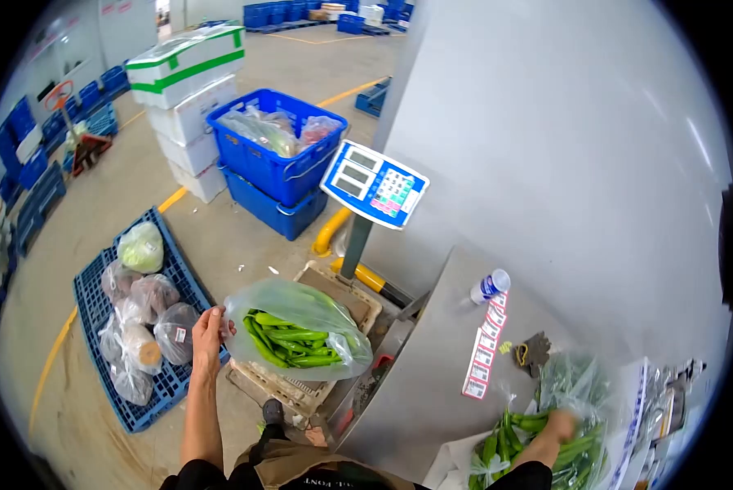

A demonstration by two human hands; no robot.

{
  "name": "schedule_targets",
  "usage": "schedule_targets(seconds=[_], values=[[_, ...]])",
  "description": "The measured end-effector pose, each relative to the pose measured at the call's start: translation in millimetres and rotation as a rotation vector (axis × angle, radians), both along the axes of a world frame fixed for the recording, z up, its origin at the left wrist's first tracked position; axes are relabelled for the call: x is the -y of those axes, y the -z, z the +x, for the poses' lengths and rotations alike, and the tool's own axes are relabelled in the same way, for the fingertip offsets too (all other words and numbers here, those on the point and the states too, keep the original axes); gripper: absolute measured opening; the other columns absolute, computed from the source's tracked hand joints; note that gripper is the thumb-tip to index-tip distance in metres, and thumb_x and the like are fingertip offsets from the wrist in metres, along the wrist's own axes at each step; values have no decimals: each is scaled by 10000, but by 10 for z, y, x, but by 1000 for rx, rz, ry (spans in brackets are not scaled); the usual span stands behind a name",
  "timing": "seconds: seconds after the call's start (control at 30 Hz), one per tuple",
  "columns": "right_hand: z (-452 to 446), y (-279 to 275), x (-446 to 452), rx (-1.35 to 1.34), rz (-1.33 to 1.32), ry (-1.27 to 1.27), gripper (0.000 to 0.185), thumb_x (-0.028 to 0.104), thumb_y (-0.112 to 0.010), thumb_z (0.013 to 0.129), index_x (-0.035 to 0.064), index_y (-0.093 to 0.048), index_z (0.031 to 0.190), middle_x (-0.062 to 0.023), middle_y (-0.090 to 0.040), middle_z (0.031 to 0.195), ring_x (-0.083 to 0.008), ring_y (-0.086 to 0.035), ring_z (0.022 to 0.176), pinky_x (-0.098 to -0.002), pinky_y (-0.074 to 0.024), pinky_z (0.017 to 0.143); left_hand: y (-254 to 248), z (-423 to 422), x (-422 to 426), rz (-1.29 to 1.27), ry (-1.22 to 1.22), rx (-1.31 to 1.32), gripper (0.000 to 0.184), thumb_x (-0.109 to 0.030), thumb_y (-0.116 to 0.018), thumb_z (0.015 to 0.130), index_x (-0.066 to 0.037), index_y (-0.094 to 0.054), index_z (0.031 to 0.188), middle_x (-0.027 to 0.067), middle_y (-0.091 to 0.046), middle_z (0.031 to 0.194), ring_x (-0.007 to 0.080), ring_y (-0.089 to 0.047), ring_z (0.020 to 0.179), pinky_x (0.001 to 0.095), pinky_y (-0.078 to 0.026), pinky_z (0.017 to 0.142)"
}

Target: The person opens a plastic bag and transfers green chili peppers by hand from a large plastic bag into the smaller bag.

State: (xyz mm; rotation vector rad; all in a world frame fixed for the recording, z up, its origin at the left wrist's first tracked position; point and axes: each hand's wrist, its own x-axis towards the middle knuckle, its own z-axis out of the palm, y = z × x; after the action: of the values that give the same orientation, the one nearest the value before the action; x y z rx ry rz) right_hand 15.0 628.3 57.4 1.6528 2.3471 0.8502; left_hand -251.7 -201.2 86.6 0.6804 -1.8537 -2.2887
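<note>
My left hand (210, 331) grips the rim of a clear plastic bag (252, 298) on its left side. Long green peppers (293, 339) lie inside that bag, which is above the platform of a floor scale (375, 309). At the lower right, my right hand (560, 426) reaches among more green peppers (505, 441) in a larger clear bag (575, 380) on the metal table (407, 425). Motion blurs this hand, and its fingers are hidden among the peppers.
On the table are a strip of labels (482, 355), a can (490, 286) and a dark glove (533, 353). A scale display (375, 184) stands ahead. Left, a blue pallet (142, 415) bears bagged produce. Blue crates (273, 204) and white foam boxes (191, 143) are stacked behind.
</note>
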Motion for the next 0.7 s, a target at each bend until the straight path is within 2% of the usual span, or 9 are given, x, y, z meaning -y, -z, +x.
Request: schedule_targets(seconds=[0.1, 0.13, 0.23, 0.3, 0.4, 0.47, 0.6, 0.67, 0.7], values=[[-350, -17, 189, -107, 122, 289, 359, 341, -520, 839, 130, -600, 1119, -97, -598, 1124, -266, -621, 938, -459, -493, 676, 69, 107, 118, -15, -26, 22, 362, -340, -548, 908, -6, -587, 1042, 29, -548, 710, 116, -526, 621, 230, -427, 573], [-238, 302, -169, -80, 163, 292, 335, 335, -536, 834, 128, -617, 1084, -92, -612, 1090, -254, -622, 926, -441, -495, 667, 126, 134, 141, -17, -29, 38, 359, -341, -548, 908, -9, -589, 1039, 30, -555, 720, 112, -524, 625, 230, -426, 574], [-203, -63, 198, -29, -4, 109, 308, 323, -534, 843, 117, -633, 1051, -91, -624, 1066, -241, -626, 920, -424, -500, 677, 194, 158, 135, -34, -39, 72, 366, -355, -553, 902, -17, -589, 1038, 29, -573, 749, 94, -518, 646, 226, -437, 589], [225, 392, -332, 154, 388, -301, 281, 329, -497, 839, 118, -651, 946, -59, -604, 863, -208, -577, 728, -375, -439, 568, 102, 128, 64, -13, -18, 24, 370, -360, -554, 901, -18, -588, 1040, 28, -573, 750, 90, -515, 647, 225, -439, 592], [-252, -151, 59, 184, -10, -202, 275, 279, -486, 884, 115, -660, 1020, -101, -629, 1079, -258, -613, 974, -400, -497, 759, 59, 73, 38, -43, -20, 13, 362, -353, -545, 907, -20, -581, 1043, 24, -569, 745, 83, -507, 641, 218, -427, 576], [-231, -129, 93, 250, -90, -148, 278, 265, -473, 892, 115, -668, 1020, -112, -631, 1087, -266, -606, 1007, -400, -496, 771, 66, 30, -3, -81, 15, 14, 339, -337, -545, 909, -19, -588, 1019, 16, -570, 739, 81, -497, 630, 212, -419, 574], [-138, -130, 118, 347, -161, -129, 257, 258, -468, 895, 119, -676, 957, -95, -657, 986, -234, -633, 900, -390, -499, 708, 88, -12, -74, -47, 13, -32, 317, -322, -555, 906, -32, -591, 1029, 0, -562, 750, 74, -491, 611, 207, -417, 564], [130, 428, -321, 129, 56, -121, 274, 259, -441, 894, 124, -674, 949, -98, -654, 974, -295, -629, 926, -449, -503, 714, 55, -56, -89, -43, 4, 3, 318, -320, -568, 902, -38, -594, 1048, -12, -555, 750, 61, -484, 610, 199, -415, 565], [22, 453, -311, 42, 95, 7, 295, 336, -498, 857, 126, -661, 983, -94, -649, 979, -286, -630, 926, -455, -496, 716, 111, -46, -45, -30, 9, 24, 318, -319, -575, 899, -42, -597, 1056, -19, -552, 751, 52, -480, 613, 192, -411, 567]])
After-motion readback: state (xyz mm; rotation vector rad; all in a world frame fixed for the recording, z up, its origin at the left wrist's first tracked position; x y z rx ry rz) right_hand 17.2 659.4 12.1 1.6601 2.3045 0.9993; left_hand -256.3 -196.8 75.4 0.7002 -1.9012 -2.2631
